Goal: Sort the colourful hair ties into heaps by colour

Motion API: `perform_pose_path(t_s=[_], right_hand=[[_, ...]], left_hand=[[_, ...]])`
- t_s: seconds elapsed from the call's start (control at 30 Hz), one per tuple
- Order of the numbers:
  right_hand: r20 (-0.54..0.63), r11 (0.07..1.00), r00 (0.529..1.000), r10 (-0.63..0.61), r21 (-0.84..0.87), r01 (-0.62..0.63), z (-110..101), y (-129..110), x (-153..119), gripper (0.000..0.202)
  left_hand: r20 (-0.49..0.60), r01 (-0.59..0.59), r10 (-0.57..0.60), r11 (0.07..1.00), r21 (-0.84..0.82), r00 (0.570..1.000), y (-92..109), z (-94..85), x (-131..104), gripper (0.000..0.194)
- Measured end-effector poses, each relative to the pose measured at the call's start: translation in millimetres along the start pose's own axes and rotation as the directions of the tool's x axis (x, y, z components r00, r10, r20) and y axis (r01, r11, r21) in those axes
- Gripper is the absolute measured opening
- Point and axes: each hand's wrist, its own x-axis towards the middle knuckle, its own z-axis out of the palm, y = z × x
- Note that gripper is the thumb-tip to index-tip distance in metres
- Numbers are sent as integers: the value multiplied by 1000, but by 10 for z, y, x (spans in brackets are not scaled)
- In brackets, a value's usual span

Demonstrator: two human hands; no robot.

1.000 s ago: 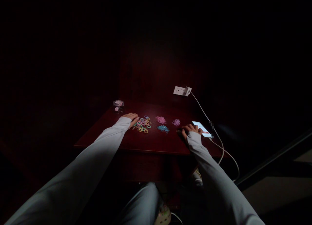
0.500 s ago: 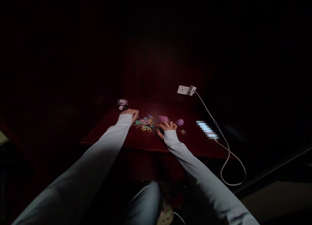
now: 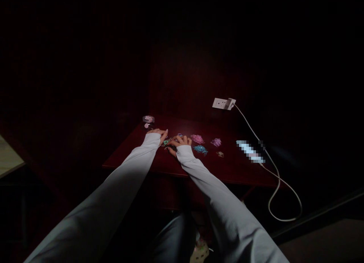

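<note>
My left hand [image 3: 159, 134] rests at the left side of a mixed heap of small coloured hair ties [image 3: 166, 142], its fingers stretched out beside them. Over the same heap reaches my right hand [image 3: 181, 142], fingers spread and slightly bent, hiding most of it. No held thing shows in either hand. To the right of my right hand lie sorted little heaps of thin elastic bands: pink bands [image 3: 197, 139], blue bands [image 3: 200, 150], purple bands [image 3: 216, 142] and a few tan bands [image 3: 220, 154].
A clear round container [image 3: 148, 120] with pale pink things stands at the back left of the dark red table [image 3: 127, 156]. A lit, blurred phone [image 3: 250, 151] lies at the right, its white cable [image 3: 277, 172] running to a wall socket [image 3: 220, 103].
My right hand has moved left onto the mixed heap, uncovering the blue bands. My left hand stays beside the heap. The whole view has shifted slightly.
</note>
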Motion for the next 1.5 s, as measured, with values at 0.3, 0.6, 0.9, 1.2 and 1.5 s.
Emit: perform_pose_path(t_s=[0.3,0.6,0.9,1.2,1.5], right_hand=[[33,997,998,60,42,-61,179,99,98,18],[10,990,998,57,128,-57,235,144,130,18],[-49,986,997,57,162,-48,272,156,159,20],[-148,964,973,176,224,-140,172,168,110,28],[-162,951,962,221,255,-176,188,179,122,27]], left_hand=[[39,-19,17,998,54,999,47,-64,-24,53],[59,-29,24,995,94,998,94,-109,-37,50],[112,-41,37,998,40,993,103,-130,-36,43],[154,-251,270,959,-131,950,21,-6,-31,37],[160,-307,347,924,-228,924,-35,87,-34,41]])
